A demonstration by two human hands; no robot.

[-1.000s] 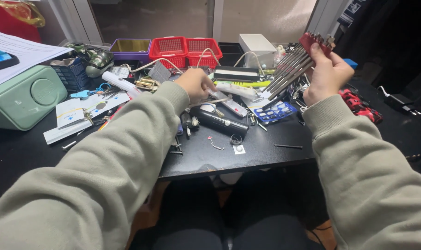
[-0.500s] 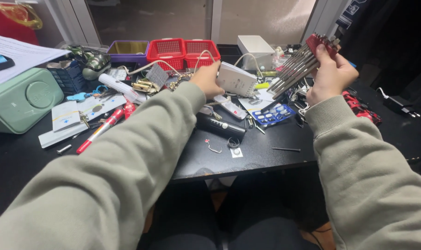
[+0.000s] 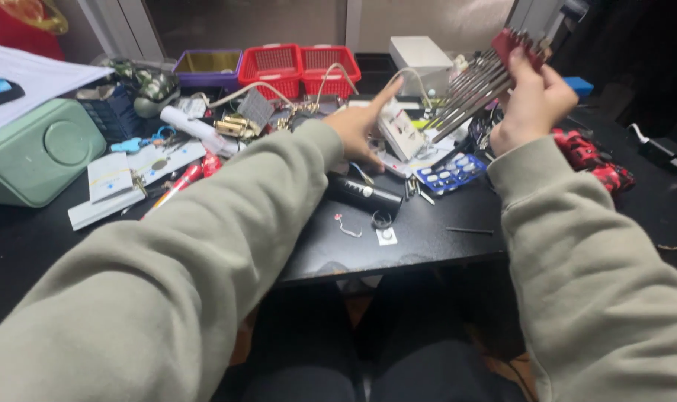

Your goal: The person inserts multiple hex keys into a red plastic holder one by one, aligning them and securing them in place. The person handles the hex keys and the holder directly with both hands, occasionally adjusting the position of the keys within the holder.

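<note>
Lifting my left hand (image 3: pixel 364 123) off the clutter, I had raised the small white box (image 3: pixel 399 130) onto its edge near the far edge of the black table (image 3: pixel 428 231) — a moment before it had lain flat under my palm. My fingers were only loosely curled against it, forefinger straight. My right hand (image 3: pixel 528 104) stayed clenched on the red-handled set of metal rods (image 3: pixel 476 89), now higher above the far right corner — so both were up for looking over.

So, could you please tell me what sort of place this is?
Probably a hobbyist's repair or tinkering bench: a cluttered black table, small red baskets, and a red-handled set of metal rods held in the right hand.
</note>
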